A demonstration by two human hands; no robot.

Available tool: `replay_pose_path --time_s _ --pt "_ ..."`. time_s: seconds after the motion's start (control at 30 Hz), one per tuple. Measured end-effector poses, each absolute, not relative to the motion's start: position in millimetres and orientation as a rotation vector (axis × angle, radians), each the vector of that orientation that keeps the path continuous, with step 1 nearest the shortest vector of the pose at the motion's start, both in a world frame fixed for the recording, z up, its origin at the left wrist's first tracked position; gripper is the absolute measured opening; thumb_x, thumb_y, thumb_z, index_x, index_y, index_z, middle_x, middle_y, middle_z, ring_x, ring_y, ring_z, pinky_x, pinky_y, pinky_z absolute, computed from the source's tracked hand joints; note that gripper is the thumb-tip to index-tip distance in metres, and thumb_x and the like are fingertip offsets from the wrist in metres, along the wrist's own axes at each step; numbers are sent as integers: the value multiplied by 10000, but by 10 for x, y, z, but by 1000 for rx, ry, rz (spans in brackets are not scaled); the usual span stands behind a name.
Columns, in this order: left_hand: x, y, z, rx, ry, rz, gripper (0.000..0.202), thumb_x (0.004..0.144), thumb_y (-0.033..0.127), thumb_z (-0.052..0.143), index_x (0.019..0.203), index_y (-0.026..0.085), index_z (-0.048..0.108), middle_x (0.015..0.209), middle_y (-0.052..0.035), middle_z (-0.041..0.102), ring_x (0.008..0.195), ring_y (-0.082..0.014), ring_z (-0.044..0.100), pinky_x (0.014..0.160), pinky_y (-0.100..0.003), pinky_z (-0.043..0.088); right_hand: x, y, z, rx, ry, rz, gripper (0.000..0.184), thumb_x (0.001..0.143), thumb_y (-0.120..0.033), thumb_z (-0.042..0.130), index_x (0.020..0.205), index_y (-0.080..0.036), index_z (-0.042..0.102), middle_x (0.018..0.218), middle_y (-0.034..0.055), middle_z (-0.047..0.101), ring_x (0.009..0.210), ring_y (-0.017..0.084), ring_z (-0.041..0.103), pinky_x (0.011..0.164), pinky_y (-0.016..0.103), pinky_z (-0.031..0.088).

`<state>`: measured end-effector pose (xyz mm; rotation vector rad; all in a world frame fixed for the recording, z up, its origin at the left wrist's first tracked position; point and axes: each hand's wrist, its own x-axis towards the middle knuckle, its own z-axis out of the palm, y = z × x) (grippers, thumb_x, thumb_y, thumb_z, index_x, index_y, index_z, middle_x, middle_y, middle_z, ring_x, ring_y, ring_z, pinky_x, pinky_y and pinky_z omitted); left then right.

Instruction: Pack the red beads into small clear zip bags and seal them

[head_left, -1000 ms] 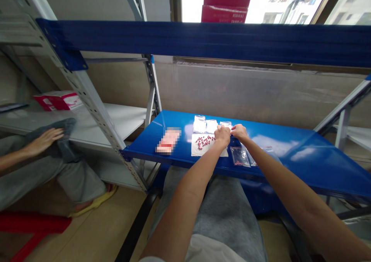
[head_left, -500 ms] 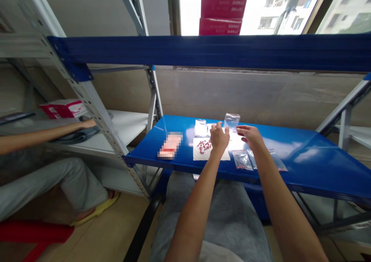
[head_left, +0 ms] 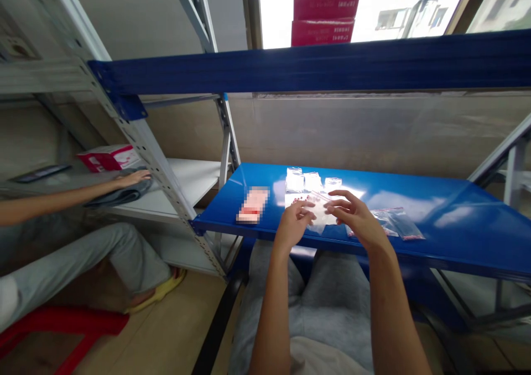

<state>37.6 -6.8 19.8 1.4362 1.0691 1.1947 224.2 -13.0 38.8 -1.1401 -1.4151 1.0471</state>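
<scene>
Between my two hands I hold a small clear plastic bag (head_left: 320,209) just above the front of the blue shelf (head_left: 440,209). My left hand (head_left: 292,224) pinches its left edge and my right hand (head_left: 357,218) grips its right edge with fingers curled. Behind the bag, small red beads (head_left: 297,200) lie on a white sheet. Three empty clear bags (head_left: 312,180) rest in a row further back. Filled bags with red beads (head_left: 398,223) lie to the right of my right hand.
A blurred pink packet (head_left: 253,204) lies on the shelf's left part. Another person sits at the left, a hand (head_left: 131,178) on grey cloth on a white shelf beside a red and white box (head_left: 108,157). A blue beam (head_left: 315,65) crosses overhead. Red boxes (head_left: 326,10) stand by the window.
My hands lifted a clear bag off the shelf and drew it toward me, both now holding it lower and nearer. The other person's hand moved onto the white shelf.
</scene>
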Motion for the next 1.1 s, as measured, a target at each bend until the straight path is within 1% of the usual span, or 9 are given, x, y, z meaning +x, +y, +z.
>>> replay_pose_path --time_s 0.13,0.23,0.33,0.43,0.5,0.57,0.77,0.9,1.1 --pt "290 -62 177 1541 1103 1063 288 854 117 604 1119 168 706 814 -28 725 713 -136 672 728 -262 533 2213 -62 350 -1149 -1469 1006 353 740 -471 757 940 -203 643 725 32 679 715 203 659 549 267 433" --pt "279 -73 180 1622 1211 974 305 879 167 628 1176 169 696 874 -50 738 767 -167 696 748 -296 552 2202 -27 297 -1156 -1503 1014 350 733 -497 754 851 -190 636 698 41 672 668 195 643 532 270 427" --pt "288 -131 242 1748 1385 1031 437 854 201 709 1287 177 653 1090 -101 738 965 -227 706 897 -375 561 2172 -12 274 -1172 -1509 1003 384 734 -541 754 813 -187 626 685 44 666 636 182 616 524 271 424" --pt "312 -206 331 1897 1458 1128 606 831 244 768 1399 166 573 1324 -146 659 1220 -286 627 1070 -438 493 2110 -9 278 -1158 -1524 1009 412 724 -571 762 751 -190 607 678 28 640 586 147 556 518 269 414" --pt "335 -236 363 1957 1457 1108 696 818 306 795 1443 153 530 1390 -162 618 1298 -311 580 1109 -459 466 2055 -12 285 -1124 -1550 1028 421 729 -580 761 724 -192 599 654 12 612 570 133 520 525 269 411" --pt "358 -239 359 1983 1484 1087 723 819 354 798 1453 147 517 1400 -172 607 1307 -323 575 1107 -471 466 2000 -16 290 -1091 -1578 1041 424 750 -587 749 710 -193 598 625 -1 581 569 130 499 535 269 408" --pt "390 -177 274 2030 1592 1143 575 871 394 742 1378 180 578 1302 -147 651 1206 -305 640 1052 -453 501 1927 -10 288 -1091 -1629 1025 446 848 -602 630 686 -188 609 656 2 556 578 130 486 523 268 414" --pt "383 -163 264 2011 1604 1172 550 877 423 729 1352 182 594 1263 -141 665 1177 -295 653 1013 -427 523 1942 -6 288 -1083 -1639 1053 424 837 -585 640 697 -185 628 652 -4 549 582 129 484 530 268 420" --pt "373 -163 268 1997 1592 1177 473 849 390 756 1264 194 646 1176 -114 692 1097 -273 676 963 -402 541 1966 2 272 -1090 -1645 1089 429 819 -588 671 699 -177 643 654 0 567 586 125 478 527 264 412"
